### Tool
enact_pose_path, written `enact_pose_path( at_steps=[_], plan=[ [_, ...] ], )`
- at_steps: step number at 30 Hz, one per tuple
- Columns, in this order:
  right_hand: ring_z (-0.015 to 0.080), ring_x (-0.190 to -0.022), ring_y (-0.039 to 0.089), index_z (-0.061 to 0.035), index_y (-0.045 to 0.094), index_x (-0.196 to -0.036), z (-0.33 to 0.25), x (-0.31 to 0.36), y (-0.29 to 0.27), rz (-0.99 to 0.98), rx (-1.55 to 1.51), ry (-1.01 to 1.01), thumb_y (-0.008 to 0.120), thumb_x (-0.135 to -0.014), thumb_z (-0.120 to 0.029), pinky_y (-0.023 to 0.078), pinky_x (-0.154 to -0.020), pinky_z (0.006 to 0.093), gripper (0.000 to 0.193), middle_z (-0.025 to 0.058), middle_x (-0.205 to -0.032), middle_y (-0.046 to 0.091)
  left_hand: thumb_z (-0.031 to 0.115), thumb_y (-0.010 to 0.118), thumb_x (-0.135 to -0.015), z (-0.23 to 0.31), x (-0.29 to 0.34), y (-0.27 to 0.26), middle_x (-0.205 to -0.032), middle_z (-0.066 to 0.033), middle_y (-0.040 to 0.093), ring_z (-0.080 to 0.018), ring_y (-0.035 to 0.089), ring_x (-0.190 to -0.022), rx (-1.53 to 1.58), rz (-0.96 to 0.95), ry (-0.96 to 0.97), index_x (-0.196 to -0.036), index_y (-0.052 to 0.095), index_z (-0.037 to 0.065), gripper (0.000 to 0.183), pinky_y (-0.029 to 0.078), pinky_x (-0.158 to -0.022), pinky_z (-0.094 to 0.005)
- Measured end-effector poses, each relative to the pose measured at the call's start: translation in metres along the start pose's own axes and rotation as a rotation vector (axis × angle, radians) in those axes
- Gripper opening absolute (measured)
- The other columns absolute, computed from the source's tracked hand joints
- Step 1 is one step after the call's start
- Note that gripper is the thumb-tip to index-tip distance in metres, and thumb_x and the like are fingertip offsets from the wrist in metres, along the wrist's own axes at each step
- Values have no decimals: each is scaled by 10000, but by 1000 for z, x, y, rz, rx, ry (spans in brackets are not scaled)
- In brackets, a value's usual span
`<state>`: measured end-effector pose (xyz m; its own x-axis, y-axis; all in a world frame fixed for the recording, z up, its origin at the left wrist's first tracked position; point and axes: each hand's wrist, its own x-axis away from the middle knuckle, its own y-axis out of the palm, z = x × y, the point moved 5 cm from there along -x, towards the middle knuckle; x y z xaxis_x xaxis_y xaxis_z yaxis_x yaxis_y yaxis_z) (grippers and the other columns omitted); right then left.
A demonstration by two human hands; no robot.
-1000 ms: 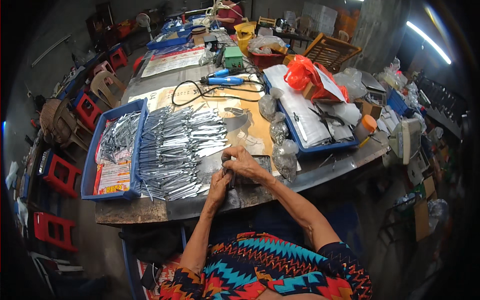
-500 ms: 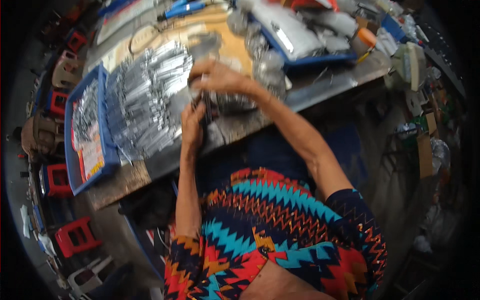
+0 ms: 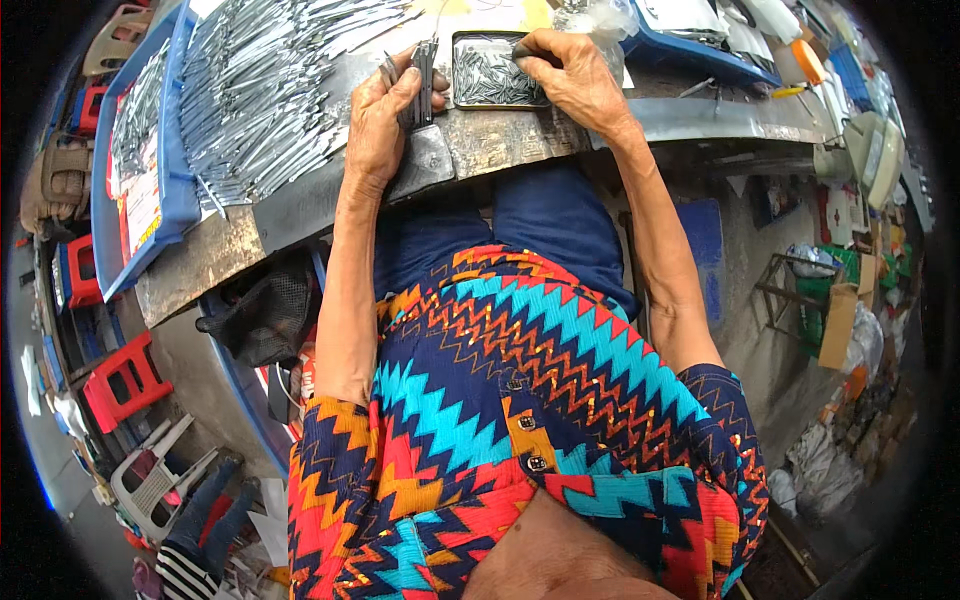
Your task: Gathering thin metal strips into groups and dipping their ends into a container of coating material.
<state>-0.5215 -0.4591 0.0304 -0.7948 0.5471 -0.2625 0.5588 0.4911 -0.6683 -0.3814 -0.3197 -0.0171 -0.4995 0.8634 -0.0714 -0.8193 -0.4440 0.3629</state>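
Observation:
My left hand is closed around a small upright bundle of thin dark metal strips near the table's front edge. To its right sits a shallow rectangular tin filled with small grey metal pieces. Over the tin's right side, my right hand has its thumb and fingers pressed together; what they hold, if anything, is hidden. A broad heap of long, thin silvery metal strips spreads across the table left of my left hand.
A blue tray with more metal parts stands at the table's left end. Another blue tray holds plastic bags at the back right, near a yellow-handled tool. Red stools stand on the floor at left.
My right hand has moved away from my left, rightward to the tin. The left hand keeps the strips. The view has shifted, so the table sits higher in the picture.

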Motion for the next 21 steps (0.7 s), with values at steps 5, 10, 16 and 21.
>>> enact_pose_path(
  at_steps=[5,10,16,21],
  plan=[
    [219,-637,565,14,589,-864,-1,-3,13,17,143,-161,574,-790,-142,436,-609,325,172,159,-705,572,221,534,-875,-1,-1,-1,-864,-105,614,-124,572,-730,-3,-23,30,-1179,487,-52,411,472,-714,-254],
    [339,-711,575,9,569,-836,0,-6,22,2,200,-144,560,-787,-170,439,-644,393,186,184,-740,578,235,563,-859,-2,-3,-2,-870,-105,618,-109,576,-706,20,-8,28,-1185,481,-51,441,484,-684,-240],
    [356,-730,580,2,561,-856,-1,-10,30,27,272,-165,564,-785,-186,446,-654,417,202,192,-780,586,188,524,-882,-2,-3,-2,-898,-91,610,-124,579,-756,-1,-26,17,-1141,492,-38,345,478,-737,-249],
    [379,-720,575,6,530,-824,1,-13,41,23,446,-239,567,-780,-168,451,-640,436,183,210,-774,582,201,531,-879,-2,-2,-2,-903,-95,610,-119,579,-753,0,-36,27,-1127,500,-34,343,476,-743,-248]
  ],
)
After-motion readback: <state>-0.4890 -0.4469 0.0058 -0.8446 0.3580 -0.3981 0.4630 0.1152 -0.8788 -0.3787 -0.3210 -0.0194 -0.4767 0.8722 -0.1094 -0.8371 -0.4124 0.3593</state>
